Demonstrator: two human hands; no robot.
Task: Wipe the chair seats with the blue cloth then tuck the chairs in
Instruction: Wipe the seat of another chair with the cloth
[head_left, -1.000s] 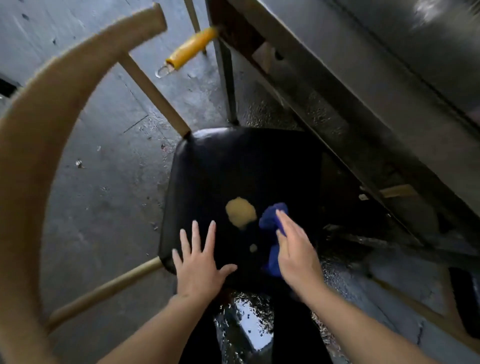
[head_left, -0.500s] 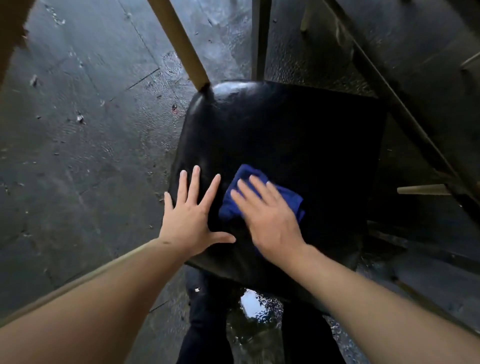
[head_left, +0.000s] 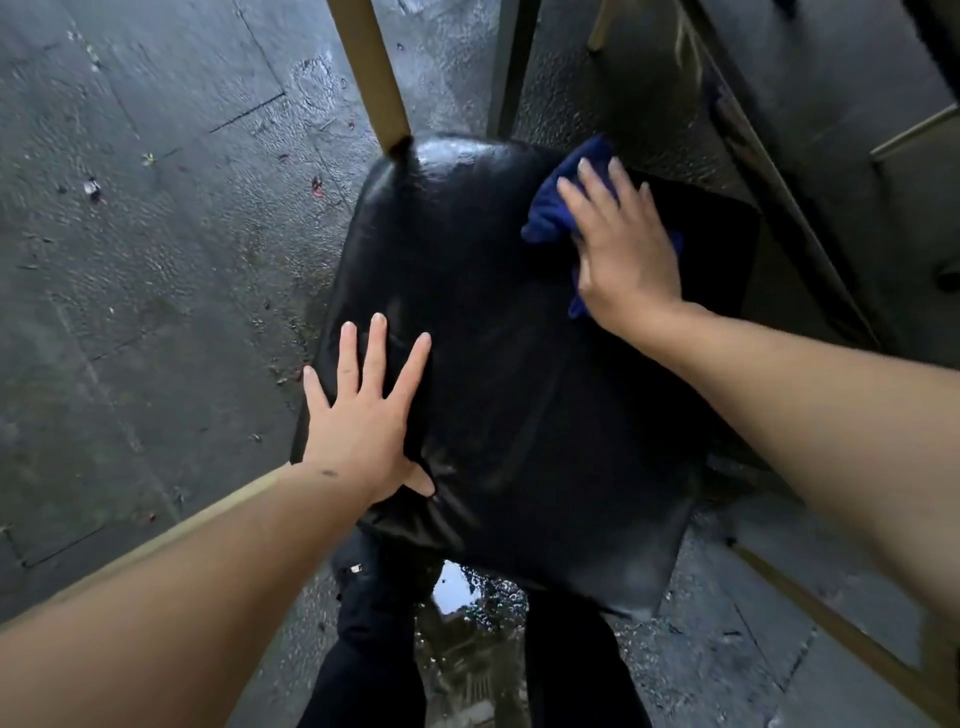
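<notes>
My right hand (head_left: 626, 249) lies flat with its fingers straight and slightly spread, pressing the blue cloth (head_left: 553, 210) down onto the far right part of the chair seat (head_left: 519, 374). The cloth is bunched under my palm; folds of it show past my fingertips, beside my thumb and along the outer edge of my hand near the wrist. My left hand (head_left: 363, 410) is also flat and spread wide, palm down on the near left part of the same seat, holding nothing, with its thumb (head_left: 421, 480) pointing toward the middle of the seat and the little finger reaching the seat's left edge.

The seat is black, glossy and padded, with creases around my left palm and a bright sheen at its far left corner. A tan wooden rail (head_left: 371, 73) of the chair rises from that far corner. A second tan rail (head_left: 171, 530) runs under my left forearm, and another tan piece (head_left: 831, 629) runs along the lower right.

The floor (head_left: 156, 260) is dark grey, wet and speckled with small bits of debris. A puddle (head_left: 457, 592) lies just below the near edge of the seat, between my dark trouser legs (head_left: 363, 649). I can read no writing, label or brand anywhere.
</notes>
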